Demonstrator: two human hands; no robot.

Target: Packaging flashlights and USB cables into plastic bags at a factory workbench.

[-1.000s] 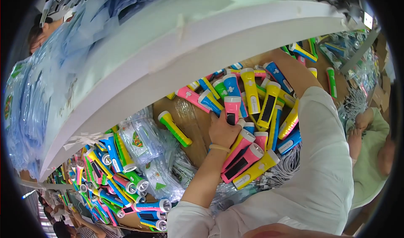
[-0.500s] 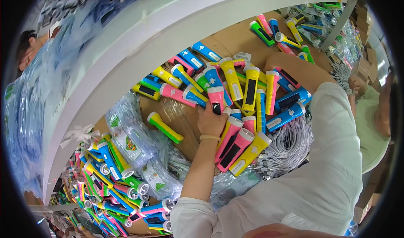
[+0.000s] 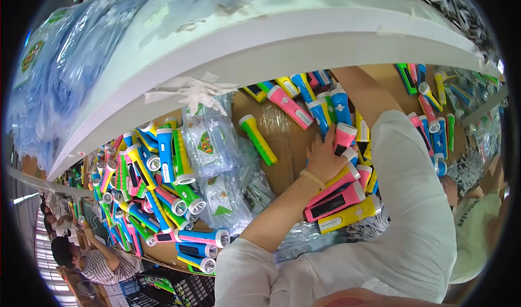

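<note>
Cardboard tray (image 3: 282,144): brown, shallow, lies under the white shelf edge (image 3: 304,46); holds loose plastic torches in mixed colours, bare cardboard showing mid-tray.
Left hand (image 3: 324,157): fingers curled over a pink torch (image 3: 344,137) w/ white cap, gripping it at the right-centre torch cluster; pale band on the wrist.
Pink torch: stands among blue and yellow ones, touching its neighbours, near the tray's middle-right.
Right hand: arm in white sleeve (image 3: 412,198) reaches up under the shelf; hand itself hidden, can't tell if open or closed.
Torch stack by forearm: pink torch w/ dark panel (image 3: 335,201) lies above a yellow one (image 3: 350,214), both tilted, just beside the left forearm.
Lone green-yellow torch (image 3: 258,139): lies apart on bare cardboard, left of the hand.
Clear bags (image 3: 209,144): printed plastic packs, piled betw. the bare patch and the left heap; contents too blurred to tell.
Left heap (image 3: 152,193): dense pile of blue, pink, green, yellow torches, lens ends mostly facing lower right.
Right side: more torches (image 3: 434,122) beyond the sleeve, lying roughly parallel.
Other person (image 3: 92,261): striped top, lower left, well apart.
</note>
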